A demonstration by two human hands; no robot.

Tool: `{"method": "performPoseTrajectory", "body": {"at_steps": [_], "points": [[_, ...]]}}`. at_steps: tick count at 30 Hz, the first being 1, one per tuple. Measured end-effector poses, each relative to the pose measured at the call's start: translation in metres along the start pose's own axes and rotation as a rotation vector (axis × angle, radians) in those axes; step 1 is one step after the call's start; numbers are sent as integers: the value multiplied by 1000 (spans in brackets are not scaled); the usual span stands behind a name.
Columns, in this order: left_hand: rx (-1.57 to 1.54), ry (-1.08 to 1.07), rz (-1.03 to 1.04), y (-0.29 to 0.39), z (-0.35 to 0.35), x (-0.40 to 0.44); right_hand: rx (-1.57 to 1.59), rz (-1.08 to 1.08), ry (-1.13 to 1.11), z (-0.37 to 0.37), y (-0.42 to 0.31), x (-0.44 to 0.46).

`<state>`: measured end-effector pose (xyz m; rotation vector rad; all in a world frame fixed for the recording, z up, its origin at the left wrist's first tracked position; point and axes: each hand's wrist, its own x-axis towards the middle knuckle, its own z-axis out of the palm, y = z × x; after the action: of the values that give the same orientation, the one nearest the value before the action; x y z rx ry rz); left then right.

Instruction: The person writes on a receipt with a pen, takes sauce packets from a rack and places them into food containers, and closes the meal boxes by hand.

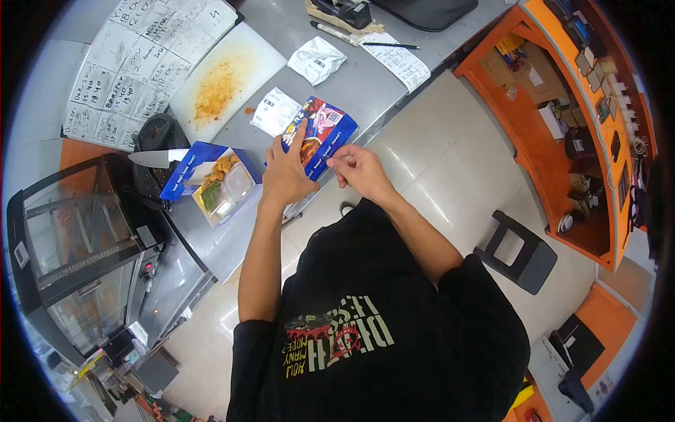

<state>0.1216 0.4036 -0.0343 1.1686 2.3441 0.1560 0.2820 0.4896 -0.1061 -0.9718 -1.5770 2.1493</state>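
Observation:
A closed blue printed food box (325,130) lies at the edge of the metal counter. My left hand (287,176) rests on its near left side, fingers spread over the lid. At the box's right side is my right hand (357,171), its fingers curled together near the edge; whether they pinch the box flap is too small to tell. To the left stands an open blue box (176,184) holding fried food (222,169), green leaves and a clear-lidded cup (238,183). White wrapped packets (316,60) (275,111) lie beyond the closed box.
A stained white cutting board (246,56) lies at the back left. A knife (151,159) rests on a black object beside the open box. A receipt (397,62), pen and marker lie at the back. A glass display case (77,204) stands left, a black stool (517,252) right.

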Motion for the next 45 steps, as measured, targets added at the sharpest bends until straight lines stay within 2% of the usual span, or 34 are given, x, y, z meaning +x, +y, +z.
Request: {"method": "performPoseTrajectory", "body": {"at_steps": [5, 8, 11, 17, 23, 26, 29, 32, 35, 38, 41, 45], "points": [[0, -9, 0, 1, -2, 0, -88, -245, 6, -6, 20, 11], [7, -10, -6, 0, -1, 0, -130, -141, 14, -7, 16, 9], [8, 0, 5, -2, 1, 1, -385, -113, 64, -5, -7, -2], [-1, -5, 10, -1, -2, 2, -303, -295, -3, -12, 11, 4], [-10, -22, 23, -4, -3, 3, -159, -246, -53, -13, 29, 17], [0, -30, 34, -6, -3, 5, -196, -306, -58, -14, 34, 19], [-7, -58, 50, -7, -8, 6, -181, -486, 7, -9, 42, 24], [-9, -84, 44, -5, -12, 7, -208, -568, 83, -4, 43, 25], [9, -94, 39, -5, -14, 9, -370, -640, 125, -14, 36, 31], [-29, -133, 48, -10, -18, 12, -630, -861, 161, -23, 36, 44], [-27, -144, 40, -9, -19, 13, -762, -872, 207, -16, 38, 51], [-17, -137, 23, -4, -22, 10, -454, -566, 1, -17, 19, 40]]}}
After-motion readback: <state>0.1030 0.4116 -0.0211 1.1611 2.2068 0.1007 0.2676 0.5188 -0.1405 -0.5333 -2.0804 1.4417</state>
